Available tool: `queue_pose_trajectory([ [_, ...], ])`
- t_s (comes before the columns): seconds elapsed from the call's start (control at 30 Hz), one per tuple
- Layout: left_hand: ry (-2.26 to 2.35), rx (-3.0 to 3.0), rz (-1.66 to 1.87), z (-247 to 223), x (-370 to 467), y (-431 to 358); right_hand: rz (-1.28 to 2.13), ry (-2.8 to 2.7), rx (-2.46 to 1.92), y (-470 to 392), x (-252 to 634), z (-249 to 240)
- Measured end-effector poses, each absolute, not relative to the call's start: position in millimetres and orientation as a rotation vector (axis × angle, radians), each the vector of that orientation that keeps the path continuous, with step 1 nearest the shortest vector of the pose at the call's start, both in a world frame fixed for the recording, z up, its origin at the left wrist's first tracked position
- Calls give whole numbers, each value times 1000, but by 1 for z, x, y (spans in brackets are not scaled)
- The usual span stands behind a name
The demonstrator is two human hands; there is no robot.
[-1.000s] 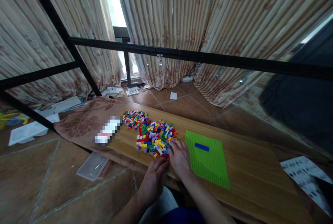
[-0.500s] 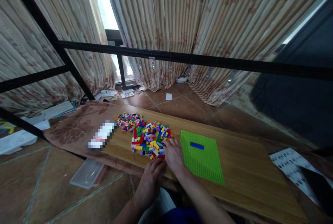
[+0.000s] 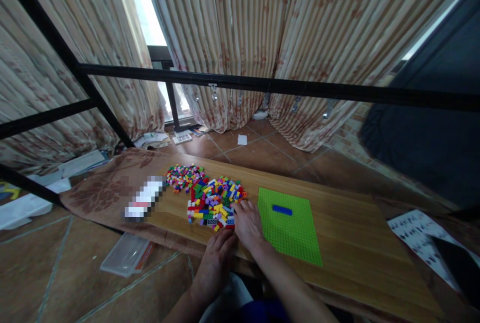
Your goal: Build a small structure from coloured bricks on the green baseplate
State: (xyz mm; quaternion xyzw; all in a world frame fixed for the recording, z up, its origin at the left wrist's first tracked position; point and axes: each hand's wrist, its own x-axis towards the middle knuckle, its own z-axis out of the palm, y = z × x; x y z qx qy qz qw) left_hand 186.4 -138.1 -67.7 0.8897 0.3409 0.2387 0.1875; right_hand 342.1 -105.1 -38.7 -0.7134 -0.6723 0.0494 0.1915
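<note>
Both hands meet at the bricks [image 3: 213, 203] — left [image 3: 216, 252] at the near edge, right [image 3: 247, 218] against their side; whether either grips one, I cannot tell. Right of them lies the green plate [image 3: 288, 233], blue piece [image 3: 282, 210] on top — beyond, curtains [image 3: 225, 28].

Two brick piles lie on one wooden tabletop [image 3: 356, 243]: one far-left pile of small bricks [image 3: 183, 177] and one nearer pile of larger bricks [image 3: 214, 202], each too dense to count. One green baseplate [image 3: 288, 238] bears one blue bar [image 3: 282, 210]. Two hands show: one left hand [image 3: 214, 258], one right hand [image 3: 247, 222].
</note>
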Motion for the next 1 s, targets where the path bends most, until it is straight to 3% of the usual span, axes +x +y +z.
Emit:
queue_pose_trajectory([
  [0.6, 1004, 2437, 811, -83, 189, -140, 559, -867, -1731, -222, 419, -53],
  [1.0, 880, 1410, 634, -23, 257, -168, 813, -763, -1431, -234, 390, -38],
])
